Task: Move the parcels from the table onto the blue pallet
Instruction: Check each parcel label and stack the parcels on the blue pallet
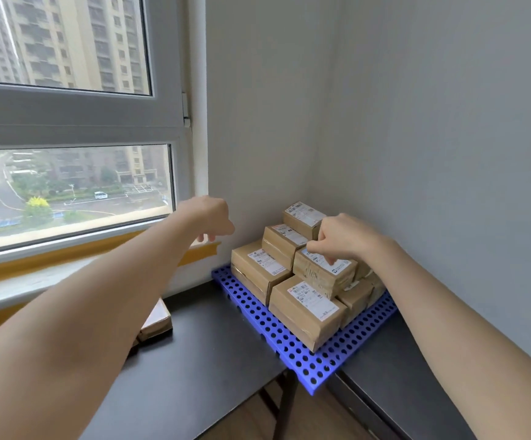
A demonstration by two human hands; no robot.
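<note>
At far left I note one flat parcel (156,322) on the dark worktop (200,350), partly hidden under my left forearm; judged from this, it remains to be moved. My left hand (213,220) hangs in the air beside the stack, fingers curled loosely downward, holding nothing. The blue pallet (258,315) carries the stacked parcels in the corner. My right hand (340,238) rests its fingertips on the upper parcel (321,274), whether pinching or only pressing I cannot tell. To seat it well, I would press it flat, square its edges to the boxes beneath, and keep it clear of the pallet rim.
</note>
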